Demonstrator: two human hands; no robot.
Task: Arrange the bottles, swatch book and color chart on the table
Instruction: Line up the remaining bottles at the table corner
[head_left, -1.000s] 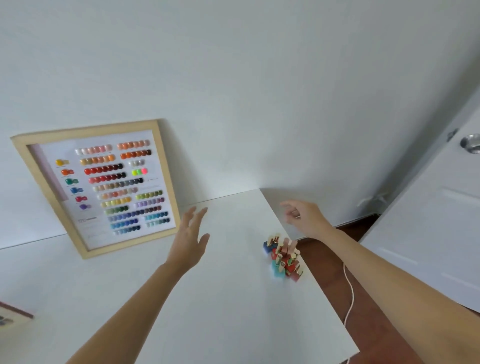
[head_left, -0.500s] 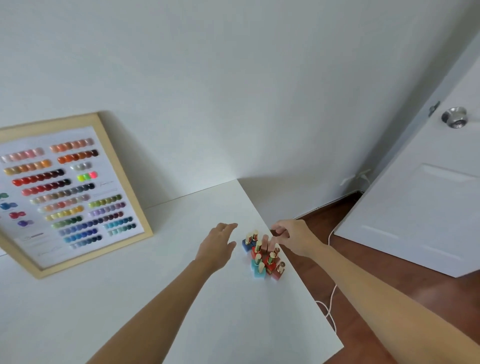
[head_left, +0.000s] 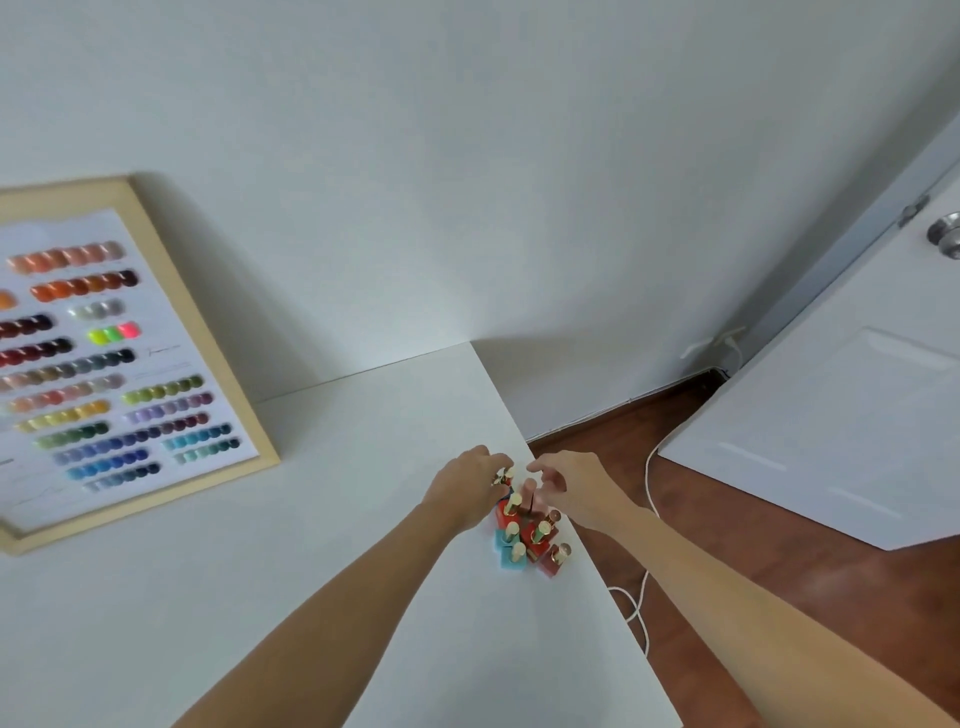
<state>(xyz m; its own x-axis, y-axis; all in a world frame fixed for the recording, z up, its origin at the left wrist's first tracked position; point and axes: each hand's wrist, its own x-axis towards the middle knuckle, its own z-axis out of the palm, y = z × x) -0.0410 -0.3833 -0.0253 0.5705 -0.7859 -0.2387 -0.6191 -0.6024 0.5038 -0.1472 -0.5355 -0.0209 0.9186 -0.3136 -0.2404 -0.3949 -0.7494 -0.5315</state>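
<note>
A cluster of several small bottles (head_left: 527, 540), red, pink and turquoise with gold caps, stands near the right edge of the white table (head_left: 322, 571). My left hand (head_left: 470, 486) curls against the cluster's left far side, fingers touching a bottle there. On the right far side my right hand (head_left: 566, 486) hovers with bent fingers apart, just above a pink bottle. The wood-framed color chart (head_left: 119, 364) leans on the wall at the left. No swatch book is in view.
The table's right edge drops to a brown wooden floor (head_left: 727, 519) with a white cable (head_left: 641, 597) lying along it. A white door (head_left: 857, 415) with a metal knob stands open at the right. A white wall backs the table.
Both hands have come down from mid-air and closed in on the bottle cluster from either side. The view has swung right, so the chart sits further left.
</note>
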